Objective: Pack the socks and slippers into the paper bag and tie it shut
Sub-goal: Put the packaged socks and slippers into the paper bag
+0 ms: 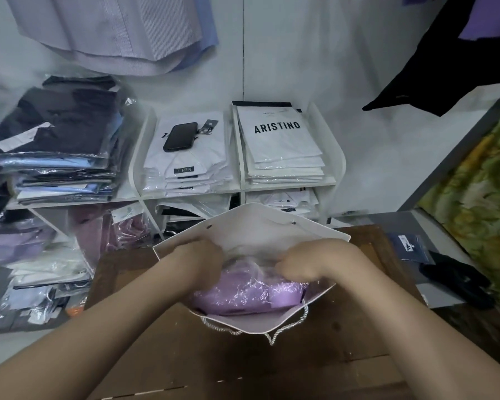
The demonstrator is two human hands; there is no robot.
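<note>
Your left hand (198, 262) and right hand (302, 262) are curled, pinching the purple packet (243, 295) inside the bag (243, 223). Its long axis runs crosswise beneath both hands; the bag's mouth faces you.

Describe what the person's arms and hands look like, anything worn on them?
Both forearms are bare right up to the frame edge, with no sleeves showing. The left hand and right hand wear no gloves; no watch, bracelet or ring is visible. The fingers are partly hidden in the bag.
</note>
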